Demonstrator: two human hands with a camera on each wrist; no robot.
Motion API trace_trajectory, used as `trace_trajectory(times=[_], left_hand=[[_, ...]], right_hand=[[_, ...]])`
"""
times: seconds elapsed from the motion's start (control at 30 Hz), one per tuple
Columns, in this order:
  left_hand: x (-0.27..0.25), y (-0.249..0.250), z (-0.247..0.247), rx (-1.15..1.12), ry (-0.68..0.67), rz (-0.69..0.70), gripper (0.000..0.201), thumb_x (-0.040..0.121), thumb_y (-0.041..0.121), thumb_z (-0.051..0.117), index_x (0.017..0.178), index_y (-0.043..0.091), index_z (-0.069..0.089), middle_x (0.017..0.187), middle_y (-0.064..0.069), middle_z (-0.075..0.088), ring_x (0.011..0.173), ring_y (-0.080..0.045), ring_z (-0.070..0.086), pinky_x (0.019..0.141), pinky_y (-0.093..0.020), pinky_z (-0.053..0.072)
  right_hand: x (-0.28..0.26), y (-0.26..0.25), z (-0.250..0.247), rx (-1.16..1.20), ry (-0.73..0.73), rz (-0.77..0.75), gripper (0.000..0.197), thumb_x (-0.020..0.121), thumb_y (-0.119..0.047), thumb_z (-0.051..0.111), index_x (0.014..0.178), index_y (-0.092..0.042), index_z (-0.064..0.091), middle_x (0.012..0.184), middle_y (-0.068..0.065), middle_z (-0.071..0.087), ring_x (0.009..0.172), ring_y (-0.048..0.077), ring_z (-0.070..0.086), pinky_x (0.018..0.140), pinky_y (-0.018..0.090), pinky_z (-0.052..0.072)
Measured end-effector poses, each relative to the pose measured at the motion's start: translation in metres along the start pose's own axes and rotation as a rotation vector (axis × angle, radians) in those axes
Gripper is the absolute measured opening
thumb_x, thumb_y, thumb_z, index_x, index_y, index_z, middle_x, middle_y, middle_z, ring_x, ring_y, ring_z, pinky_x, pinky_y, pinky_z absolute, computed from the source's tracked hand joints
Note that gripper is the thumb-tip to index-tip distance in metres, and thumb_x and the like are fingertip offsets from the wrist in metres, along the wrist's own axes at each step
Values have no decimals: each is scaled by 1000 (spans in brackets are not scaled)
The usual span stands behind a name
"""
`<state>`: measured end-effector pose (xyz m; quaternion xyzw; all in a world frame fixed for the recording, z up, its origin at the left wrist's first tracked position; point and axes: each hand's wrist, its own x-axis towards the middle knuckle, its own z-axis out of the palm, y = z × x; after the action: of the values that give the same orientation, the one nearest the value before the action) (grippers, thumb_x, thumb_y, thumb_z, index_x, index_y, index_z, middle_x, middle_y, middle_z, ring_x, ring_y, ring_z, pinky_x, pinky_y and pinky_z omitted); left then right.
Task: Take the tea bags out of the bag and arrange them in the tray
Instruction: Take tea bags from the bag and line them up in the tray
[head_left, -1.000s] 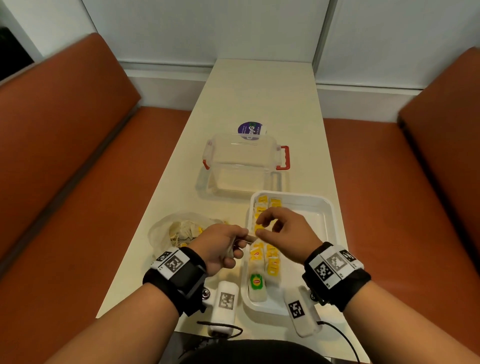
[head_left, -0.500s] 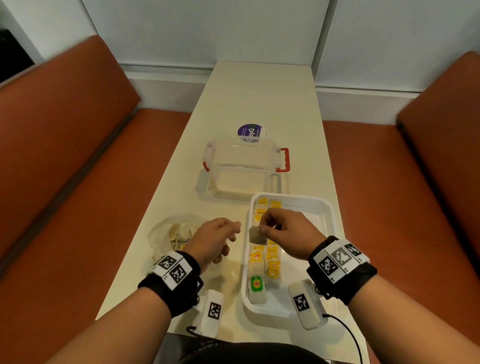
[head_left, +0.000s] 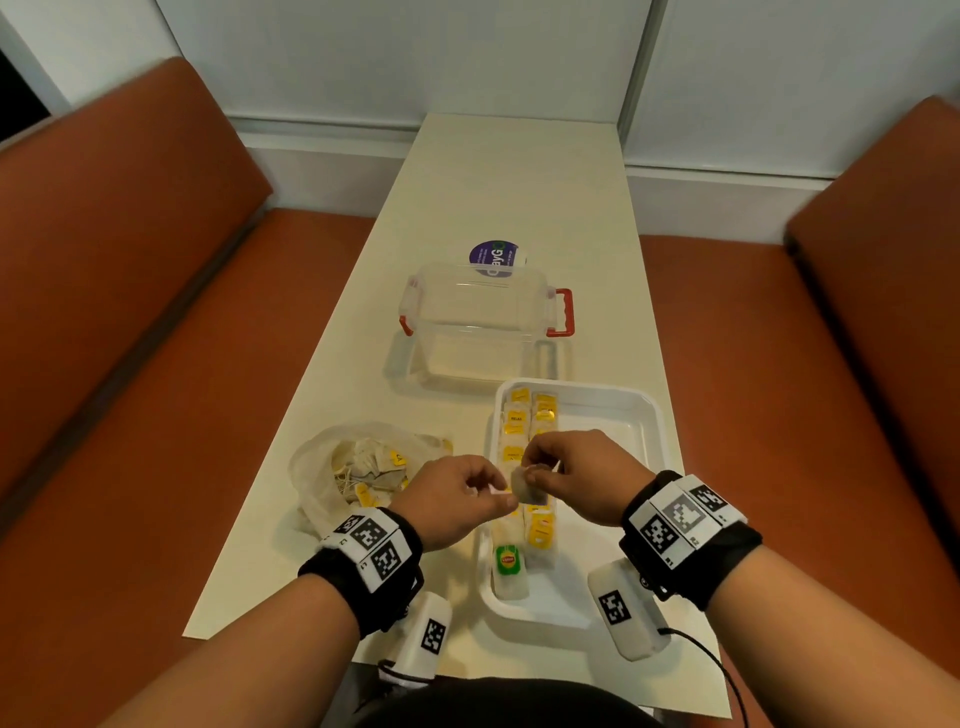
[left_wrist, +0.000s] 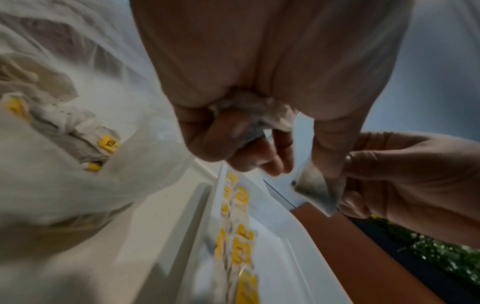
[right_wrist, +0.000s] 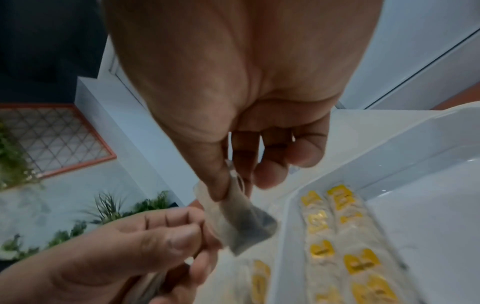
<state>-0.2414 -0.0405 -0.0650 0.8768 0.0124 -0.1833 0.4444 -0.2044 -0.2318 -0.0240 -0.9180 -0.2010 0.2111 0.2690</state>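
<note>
Right hand (head_left: 582, 475) pinches tea bag (head_left: 527, 487) over tray (head_left: 652, 415) (left hand (head_left: 454, 499) beside).

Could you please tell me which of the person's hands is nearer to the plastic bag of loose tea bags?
Left. The left hand is just right of the plastic bag, beside it. The right hand is farther right, over the tray, pinching a tea bag.

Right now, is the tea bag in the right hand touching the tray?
Apart. The right wrist view shows the tea bag, pinched by the right hand, hanging above the tray.
</note>
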Motion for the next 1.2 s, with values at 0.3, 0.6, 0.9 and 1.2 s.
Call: trace_trajectory(times=[0.3, 0.6, 0.9, 1.2], left_hand=[[3, -9, 25, 438, -130, -220, 37, 88, 39, 63, 99, 4, 69, 102, -11, 68, 94, -24, 63, 80, -33, 50], [4, -7, 25, 463, -123, -228, 36, 87, 39, 63, 97, 5, 68, 99, -11, 69, 92, -25, 63, 81, -34, 51], [4, -10, 25, 454, -116, -211, 39, 87, 41, 64, 99, 4, 69, 102, -12, 68, 95, -25, 64, 82, -36, 52], [3, -14, 25, 403, -71, -217, 31, 86, 44, 65, 94, 14, 65, 100, -4, 65, 93, -20, 60, 81, -32, 50]], right_hand=[[-5, 31, 42, -250, -334, 180, 19, 96, -26, 51, 109, -18, 60, 113, 3, 63, 101, 21, 58, 85, 28, 45], [-1, 33, 68, -262, -446, 251, 21, 94, -17, 50, 113, -15, 59, 111, 7, 66, 103, 24, 61, 81, 26, 43], [5, 38, 75, -209, -366, 273, 8, 92, -13, 52, 93, -22, 52, 108, 6, 67, 99, 22, 64, 81, 25, 45], [13, 44, 80, -222, -296, 281, 18, 89, -18, 60, 77, -22, 47, 102, 5, 64, 90, 22, 63, 74, 24, 46]])
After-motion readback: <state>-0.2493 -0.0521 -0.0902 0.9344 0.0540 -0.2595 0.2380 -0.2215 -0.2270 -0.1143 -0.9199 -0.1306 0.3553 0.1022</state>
